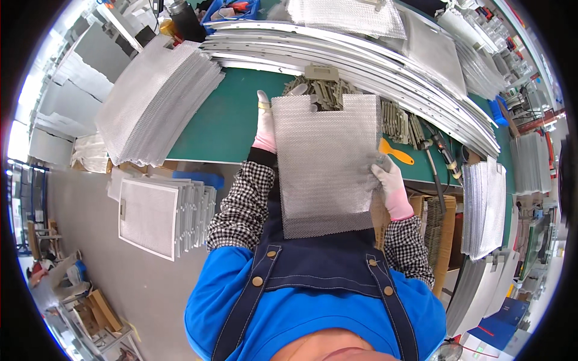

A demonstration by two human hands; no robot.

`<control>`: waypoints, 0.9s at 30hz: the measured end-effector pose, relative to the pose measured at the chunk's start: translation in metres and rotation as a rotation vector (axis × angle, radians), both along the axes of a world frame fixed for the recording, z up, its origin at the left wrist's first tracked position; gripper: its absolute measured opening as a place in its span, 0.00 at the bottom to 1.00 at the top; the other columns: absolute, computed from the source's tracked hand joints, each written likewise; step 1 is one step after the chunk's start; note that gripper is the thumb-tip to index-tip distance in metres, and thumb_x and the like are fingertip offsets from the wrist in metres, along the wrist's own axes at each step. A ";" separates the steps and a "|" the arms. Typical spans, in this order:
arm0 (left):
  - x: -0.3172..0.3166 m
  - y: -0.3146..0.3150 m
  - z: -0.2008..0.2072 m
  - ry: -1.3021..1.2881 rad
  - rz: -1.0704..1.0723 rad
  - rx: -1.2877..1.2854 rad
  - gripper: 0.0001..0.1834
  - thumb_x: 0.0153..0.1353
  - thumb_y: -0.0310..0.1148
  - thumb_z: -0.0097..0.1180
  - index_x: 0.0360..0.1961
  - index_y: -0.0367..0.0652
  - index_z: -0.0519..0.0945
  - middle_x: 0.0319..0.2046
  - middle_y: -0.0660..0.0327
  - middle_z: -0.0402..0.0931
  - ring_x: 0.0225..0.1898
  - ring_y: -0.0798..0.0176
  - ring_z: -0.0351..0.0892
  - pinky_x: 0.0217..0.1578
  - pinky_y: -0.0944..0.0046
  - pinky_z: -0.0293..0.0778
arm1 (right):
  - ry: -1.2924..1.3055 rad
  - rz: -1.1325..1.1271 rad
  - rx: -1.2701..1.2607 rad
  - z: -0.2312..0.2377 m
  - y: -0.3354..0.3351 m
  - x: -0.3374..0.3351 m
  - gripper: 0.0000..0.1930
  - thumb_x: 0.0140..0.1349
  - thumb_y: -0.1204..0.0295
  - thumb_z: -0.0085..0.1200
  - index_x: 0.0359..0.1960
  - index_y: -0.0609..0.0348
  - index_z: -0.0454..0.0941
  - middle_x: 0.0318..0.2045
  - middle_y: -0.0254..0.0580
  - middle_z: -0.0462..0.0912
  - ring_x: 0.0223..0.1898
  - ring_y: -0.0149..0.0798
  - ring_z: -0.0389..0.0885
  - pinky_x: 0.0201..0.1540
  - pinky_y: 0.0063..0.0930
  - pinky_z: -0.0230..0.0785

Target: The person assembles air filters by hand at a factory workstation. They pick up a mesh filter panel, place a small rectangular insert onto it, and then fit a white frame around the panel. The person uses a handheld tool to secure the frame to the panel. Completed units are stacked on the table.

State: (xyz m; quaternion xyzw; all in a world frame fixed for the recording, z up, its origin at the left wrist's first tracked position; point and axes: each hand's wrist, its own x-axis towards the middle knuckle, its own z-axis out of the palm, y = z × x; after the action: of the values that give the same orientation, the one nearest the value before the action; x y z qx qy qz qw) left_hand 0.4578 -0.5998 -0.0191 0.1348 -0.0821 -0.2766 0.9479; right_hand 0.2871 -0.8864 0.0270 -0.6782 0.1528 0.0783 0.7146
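A rectangular metal mesh panel (325,168) with a small notch in its far edge is held up in front of my apron. My left hand (265,126), in a white and pink glove, grips its left edge; the thumb points up and most fingers are behind the mesh. At the right edge, my right hand (391,185), gloved alike, is closed on the panel. Just beyond the notch lies a heap of grey-green plastic pieces (328,93), with a wider grey-green piece (321,73) on it. More narrow strips (400,125) lie to the right.
A green table (208,129) carries a mesh panel stack (159,102) at left and long white metal profiles (361,57) across the back. An orange scraper (396,151) and a power screwdriver (445,153) lie right. Framed panels (149,219) stand below left, more mesh panels (484,207) at right.
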 end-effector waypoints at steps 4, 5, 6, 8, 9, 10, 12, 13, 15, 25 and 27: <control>0.003 0.000 -0.002 -0.065 -0.004 0.066 0.57 0.64 0.75 0.49 0.76 0.35 0.58 0.62 0.41 0.74 0.58 0.44 0.78 0.61 0.43 0.76 | -0.009 -0.008 -0.058 -0.002 0.000 0.000 0.22 0.71 0.79 0.50 0.65 0.71 0.70 0.53 0.45 0.83 0.52 0.33 0.83 0.58 0.28 0.75; 0.001 0.000 -0.003 -0.024 0.022 0.077 0.54 0.65 0.73 0.49 0.75 0.35 0.60 0.62 0.43 0.75 0.58 0.45 0.79 0.61 0.44 0.76 | -0.002 -0.012 -0.077 -0.002 0.000 -0.001 0.22 0.71 0.79 0.50 0.65 0.71 0.70 0.53 0.45 0.84 0.52 0.34 0.83 0.58 0.28 0.75; -0.003 -0.003 0.002 0.011 0.027 0.089 0.52 0.67 0.71 0.49 0.74 0.36 0.62 0.62 0.45 0.75 0.57 0.46 0.79 0.62 0.45 0.76 | 0.005 0.009 -0.137 -0.005 -0.002 -0.004 0.22 0.71 0.79 0.50 0.65 0.71 0.70 0.53 0.45 0.84 0.53 0.34 0.83 0.58 0.28 0.75; 0.005 0.004 -0.017 0.150 0.004 0.087 0.44 0.72 0.66 0.46 0.72 0.37 0.67 0.63 0.50 0.76 0.58 0.50 0.80 0.63 0.49 0.75 | -0.005 0.022 -0.264 -0.006 -0.006 -0.004 0.23 0.70 0.79 0.51 0.66 0.70 0.70 0.53 0.46 0.84 0.54 0.34 0.82 0.59 0.28 0.74; 0.009 0.015 -0.029 0.148 -0.032 0.057 0.43 0.73 0.65 0.44 0.73 0.40 0.67 0.64 0.51 0.76 0.59 0.51 0.79 0.62 0.48 0.75 | -0.007 0.114 -0.311 0.005 -0.006 -0.001 0.23 0.68 0.78 0.54 0.65 0.68 0.73 0.52 0.46 0.85 0.51 0.35 0.84 0.57 0.29 0.76; 0.005 0.014 -0.021 0.066 -0.029 0.063 0.42 0.74 0.65 0.43 0.74 0.42 0.66 0.64 0.52 0.76 0.60 0.51 0.78 0.63 0.48 0.74 | 0.199 0.134 -0.103 0.026 -0.010 0.001 0.21 0.68 0.74 0.56 0.62 0.66 0.77 0.51 0.46 0.86 0.48 0.39 0.86 0.55 0.32 0.77; 0.005 0.022 -0.020 0.006 0.044 0.139 0.44 0.72 0.68 0.43 0.75 0.44 0.65 0.66 0.53 0.74 0.62 0.52 0.77 0.64 0.48 0.73 | 0.036 0.262 -0.577 0.068 -0.042 0.030 0.19 0.69 0.69 0.56 0.59 0.65 0.79 0.48 0.49 0.88 0.46 0.45 0.88 0.53 0.35 0.78; 0.001 0.015 -0.013 0.024 0.102 0.208 0.45 0.71 0.69 0.46 0.74 0.43 0.65 0.65 0.52 0.74 0.60 0.52 0.77 0.62 0.49 0.74 | -0.186 0.115 -0.821 0.082 -0.075 0.047 0.19 0.70 0.68 0.55 0.59 0.64 0.80 0.47 0.50 0.88 0.46 0.45 0.88 0.52 0.36 0.78; -0.003 0.008 -0.001 -0.005 0.155 0.260 0.48 0.68 0.69 0.50 0.74 0.42 0.64 0.61 0.51 0.75 0.56 0.53 0.77 0.59 0.51 0.76 | -0.553 -0.209 -1.020 0.102 -0.145 0.094 0.18 0.72 0.66 0.53 0.58 0.62 0.80 0.47 0.52 0.88 0.48 0.47 0.87 0.52 0.38 0.77; 0.004 0.005 -0.006 -0.073 0.147 0.228 0.49 0.64 0.69 0.56 0.72 0.40 0.65 0.54 0.51 0.76 0.49 0.56 0.76 0.52 0.54 0.77 | 0.254 -0.483 -1.516 0.128 -0.248 0.255 0.38 0.67 0.43 0.56 0.70 0.56 0.66 0.61 0.57 0.80 0.61 0.56 0.81 0.58 0.73 0.65; 0.005 0.003 -0.007 -0.068 0.184 0.284 0.51 0.63 0.69 0.58 0.74 0.40 0.63 0.52 0.51 0.77 0.48 0.56 0.77 0.52 0.53 0.77 | 0.236 -0.479 -1.594 0.122 -0.247 0.259 0.33 0.69 0.48 0.54 0.68 0.57 0.69 0.57 0.55 0.83 0.59 0.55 0.82 0.55 0.74 0.66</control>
State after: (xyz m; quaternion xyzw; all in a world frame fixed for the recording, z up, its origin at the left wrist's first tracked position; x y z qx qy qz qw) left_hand 0.4624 -0.5964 -0.0260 0.2834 -0.0616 -0.1926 0.9374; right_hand 0.5461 -1.1335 0.1494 -0.9166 0.3758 -0.1365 -0.0017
